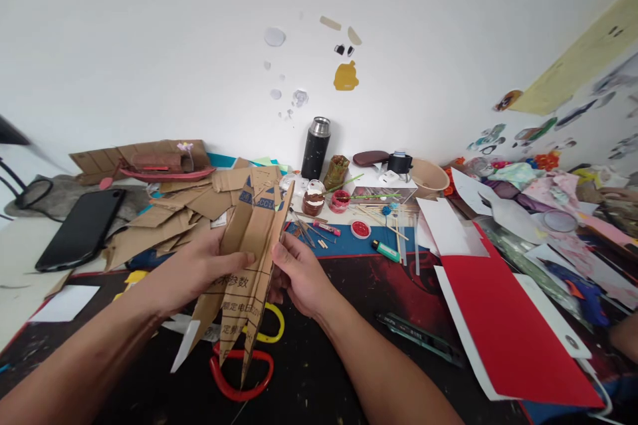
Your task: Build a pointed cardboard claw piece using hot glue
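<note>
Between my two hands is a folded piece of brown cardboard (253, 232) with pointed lower ends and printed Chinese characters. My left hand (214, 262) grips its left side, the thumb lying across the face. On the right edge, my right hand (295, 272) pinches the cardboard between thumb and fingers. Scissors with one red handle (242, 393) and one yellow handle (279, 325) lie beneath it on the dark mat (349, 339); the cardboard covers part of them.
Cardboard scraps (174, 212) are heaped at the left by a black phone (82, 229) and a model boat (167, 169). A black thermos (316, 149) stands behind paint jars (313, 202). To the right lie a green cutter (421, 337), red paper (513, 319) and a glue gun (578, 289).
</note>
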Motion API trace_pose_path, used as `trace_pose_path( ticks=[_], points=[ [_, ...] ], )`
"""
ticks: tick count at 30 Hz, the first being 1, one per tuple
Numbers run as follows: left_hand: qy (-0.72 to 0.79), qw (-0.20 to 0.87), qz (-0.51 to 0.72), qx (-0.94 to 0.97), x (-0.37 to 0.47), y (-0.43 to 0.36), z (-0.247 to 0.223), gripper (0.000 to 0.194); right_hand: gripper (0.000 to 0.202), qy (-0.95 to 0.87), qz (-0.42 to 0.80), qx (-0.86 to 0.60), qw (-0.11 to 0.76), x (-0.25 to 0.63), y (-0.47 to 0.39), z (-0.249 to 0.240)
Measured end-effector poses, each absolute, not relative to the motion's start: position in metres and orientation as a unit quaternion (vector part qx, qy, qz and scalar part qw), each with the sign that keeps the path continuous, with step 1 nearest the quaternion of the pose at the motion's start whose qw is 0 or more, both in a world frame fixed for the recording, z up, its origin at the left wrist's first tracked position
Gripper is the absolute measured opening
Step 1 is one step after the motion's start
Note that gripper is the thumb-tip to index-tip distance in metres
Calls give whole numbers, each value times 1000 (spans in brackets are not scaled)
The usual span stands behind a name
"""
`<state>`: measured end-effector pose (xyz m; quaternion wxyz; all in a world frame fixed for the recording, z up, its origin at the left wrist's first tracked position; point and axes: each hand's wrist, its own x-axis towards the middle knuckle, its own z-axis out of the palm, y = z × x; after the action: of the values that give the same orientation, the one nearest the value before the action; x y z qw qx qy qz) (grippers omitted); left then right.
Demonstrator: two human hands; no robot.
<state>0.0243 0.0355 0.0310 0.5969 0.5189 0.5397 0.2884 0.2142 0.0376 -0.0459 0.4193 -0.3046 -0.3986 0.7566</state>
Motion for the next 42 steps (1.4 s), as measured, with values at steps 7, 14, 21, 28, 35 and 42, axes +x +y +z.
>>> trace_pose_path(
  ticks=[7, 14, 21, 28, 35, 42],
  points=[
    [518, 534, 293, 601, 36, 30, 38, 40, 73, -404, 758, -313, 407, 213, 37, -48],
    [521, 556, 276, 586, 39, 30, 38, 38, 70, -395, 761, -294, 422, 209, 38, -50],
    [541, 574, 287, 544, 28, 36, 38, 60, 70, -370, 769, -320, 412, 214, 41, -51],
    [522, 581, 295, 551, 35, 33, 31, 54, 69, -361, 770, -316, 420, 209, 39, -56],
    [516, 539, 292, 598, 37, 31, 24, 43, 70, -364, 771, -300, 427, 209, 38, -50],
    [518, 517, 303, 610, 39, 31, 19, 39, 72, -373, 761, -319, 424, 208, 38, -49]
  ],
)
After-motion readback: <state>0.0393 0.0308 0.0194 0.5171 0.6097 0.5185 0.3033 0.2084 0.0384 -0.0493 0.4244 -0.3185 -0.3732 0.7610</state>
